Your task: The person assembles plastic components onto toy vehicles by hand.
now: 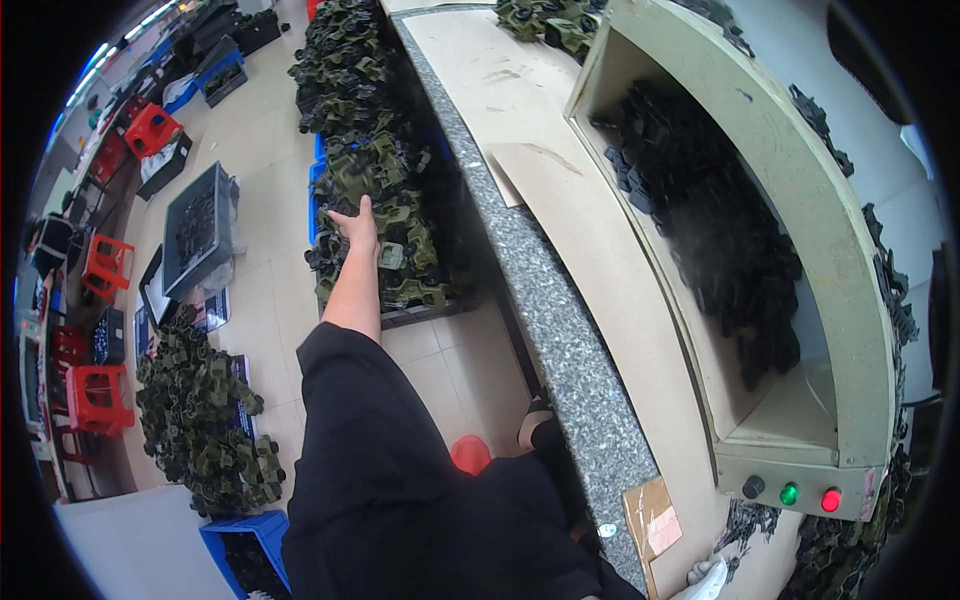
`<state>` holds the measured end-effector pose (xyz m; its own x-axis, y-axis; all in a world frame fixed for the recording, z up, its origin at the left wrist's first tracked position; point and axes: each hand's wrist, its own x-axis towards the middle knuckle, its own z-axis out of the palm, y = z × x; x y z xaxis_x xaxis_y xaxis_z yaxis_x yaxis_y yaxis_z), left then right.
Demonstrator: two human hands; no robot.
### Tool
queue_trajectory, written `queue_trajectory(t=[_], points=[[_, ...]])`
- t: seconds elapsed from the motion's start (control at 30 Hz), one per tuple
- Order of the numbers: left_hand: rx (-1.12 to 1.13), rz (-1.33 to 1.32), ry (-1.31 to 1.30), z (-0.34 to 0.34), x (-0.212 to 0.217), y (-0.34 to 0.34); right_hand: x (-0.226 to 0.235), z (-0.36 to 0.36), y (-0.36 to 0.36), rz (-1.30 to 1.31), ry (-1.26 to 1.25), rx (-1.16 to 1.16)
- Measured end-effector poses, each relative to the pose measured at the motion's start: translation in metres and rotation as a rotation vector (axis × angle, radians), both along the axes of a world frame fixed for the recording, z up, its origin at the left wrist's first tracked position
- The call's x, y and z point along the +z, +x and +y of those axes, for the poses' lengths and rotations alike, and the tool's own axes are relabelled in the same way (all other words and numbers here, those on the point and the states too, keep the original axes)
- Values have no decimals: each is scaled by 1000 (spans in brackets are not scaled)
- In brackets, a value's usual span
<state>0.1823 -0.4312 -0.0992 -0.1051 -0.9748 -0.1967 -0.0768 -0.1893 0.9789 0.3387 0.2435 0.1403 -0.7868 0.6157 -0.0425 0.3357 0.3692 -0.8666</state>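
Observation:
My left hand is bare and stretched out over a big heap of dark green camouflage plastic parts, shaped like small vehicle bodies. Its visible fingers are spread apart at the heap's surface; the others are hidden. At the lower right, my right hand wears a white glove and rests low over the worktop. Its fingers look curled together, and whatever they may hold cannot be made out. Beside the glove lie thin, spindly black pieces.
A granite-edged worktop carries a beige metal housing with black parts inside and lit buttons. Grey bin, another green heap, blue crate and red stools stand leftward. Brown cardboard lies near the worktop's front.

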Motion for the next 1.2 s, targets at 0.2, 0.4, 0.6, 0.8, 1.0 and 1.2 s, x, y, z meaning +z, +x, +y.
queue_trajectory(t=[0.2, 0.4, 0.6, 0.8, 1.0, 1.2], points=[[-156, -194, -389, 87, 30, -10, -46, 52, 8, 122, -171, -53], [-1265, 394, -1034, 324, 209, -8, -56, 76, 18, 99, -136, 15], [-1641, 366, -1337, 460, 182, -126, -56, 71, 31, 156, -214, 94], [-1811, -25, -1506, 512, 154, -190, -46, 86, 47, 232, -399, 138], [-1810, -121, -1407, 479, 153, -191, -46, 148, 54, 45, 12, -72], [-1665, -101, -1507, 480, 168, -163, -32, 198, 17, -109, 853, 103]])
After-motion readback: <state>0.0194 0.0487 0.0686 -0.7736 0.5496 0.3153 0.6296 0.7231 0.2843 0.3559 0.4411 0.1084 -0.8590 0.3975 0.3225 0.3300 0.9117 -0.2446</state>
